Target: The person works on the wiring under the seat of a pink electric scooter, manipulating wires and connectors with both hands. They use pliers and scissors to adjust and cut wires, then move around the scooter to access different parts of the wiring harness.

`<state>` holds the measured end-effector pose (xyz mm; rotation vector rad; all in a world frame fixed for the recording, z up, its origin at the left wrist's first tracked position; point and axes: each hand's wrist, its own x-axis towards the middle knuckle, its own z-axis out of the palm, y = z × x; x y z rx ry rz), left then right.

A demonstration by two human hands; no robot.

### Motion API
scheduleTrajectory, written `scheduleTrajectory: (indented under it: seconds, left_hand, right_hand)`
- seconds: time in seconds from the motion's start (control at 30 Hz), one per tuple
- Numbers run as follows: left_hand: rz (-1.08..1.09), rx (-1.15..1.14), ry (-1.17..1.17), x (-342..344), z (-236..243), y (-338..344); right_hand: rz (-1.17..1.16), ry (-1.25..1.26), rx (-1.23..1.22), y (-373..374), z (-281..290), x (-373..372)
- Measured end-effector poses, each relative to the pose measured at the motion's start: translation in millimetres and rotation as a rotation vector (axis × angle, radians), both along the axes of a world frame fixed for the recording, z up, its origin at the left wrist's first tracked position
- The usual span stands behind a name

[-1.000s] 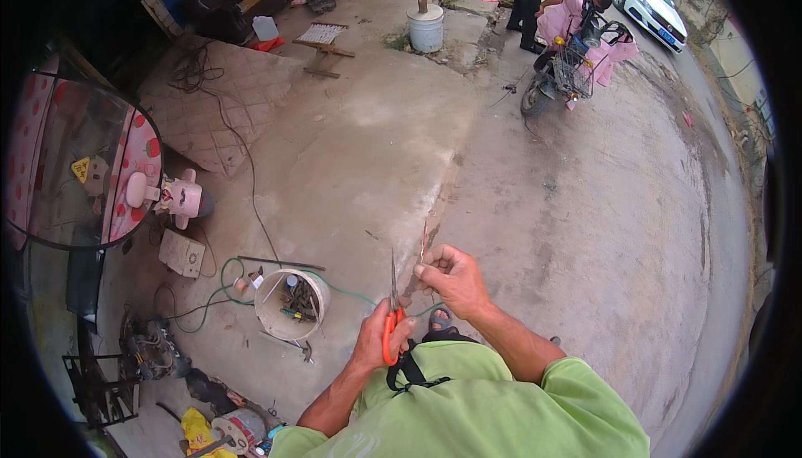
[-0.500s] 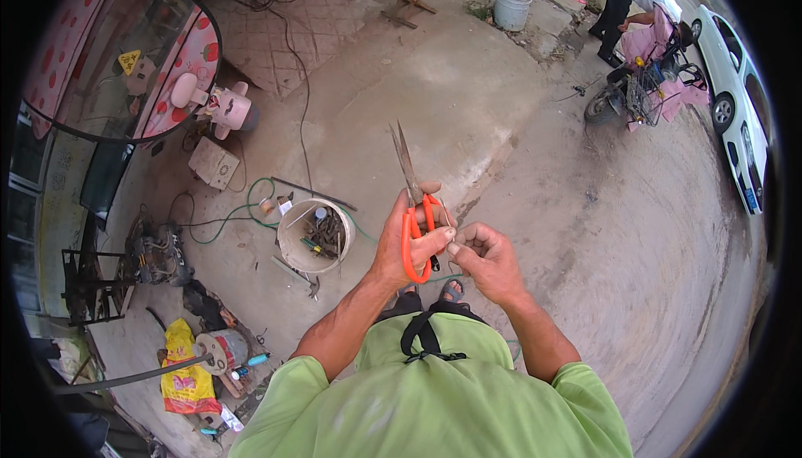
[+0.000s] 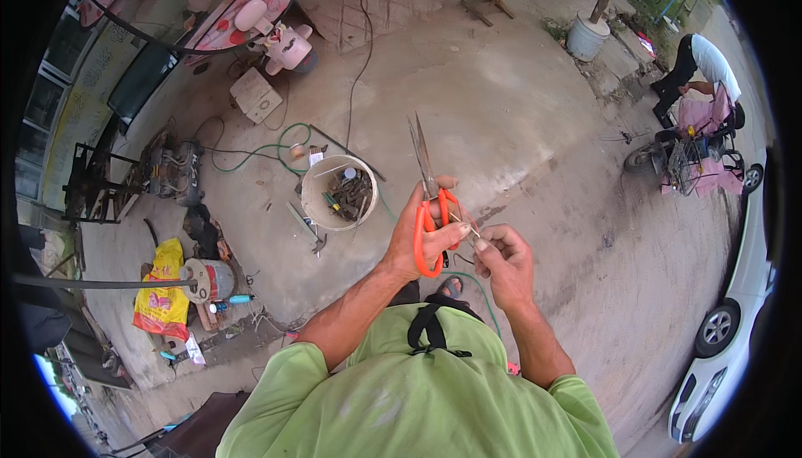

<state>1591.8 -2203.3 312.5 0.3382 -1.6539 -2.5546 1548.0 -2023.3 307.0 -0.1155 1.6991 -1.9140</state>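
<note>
Currently, scissors (image 3: pixel 428 180) and wire (image 3: pixel 474 230) held above ground (image 3: pixel 468 99)

A white bucket (image 3: pixel 313 197) of metal parts (image 3: pixel 357 195) stands on the ground. The left hand (image 3: pixel 409 239) is wrapped around the scissors' orange handles, blades slightly parted. The wire runs from beside the left thumb to the right hand (image 3: pixel 506 266), which pinches it.

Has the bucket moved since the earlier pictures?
No. Judged against the white box on the ground, the bucket stays in place; only the camera view turned.
</note>
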Motion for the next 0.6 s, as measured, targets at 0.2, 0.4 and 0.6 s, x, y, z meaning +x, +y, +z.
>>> scheduleTrajectory:
  seconds: [0.2, 0.4, 0.6]
  left_hand:
    - [0.073, -0.152, 0.076, 22, -1, 0]
    - [0.114, -0.123, 0.021, 69, -10, -12]
    - [0.392, -0.18, -0.002, 145, -15, -40]
  right_hand:
    - [0.13, 0.056, -0.004, -12, -7, 13]
    - [0.382, 0.029, -0.032, -14, -32, 21]
    - [0.662, -0.075, -0.043, -53, -47, 35]
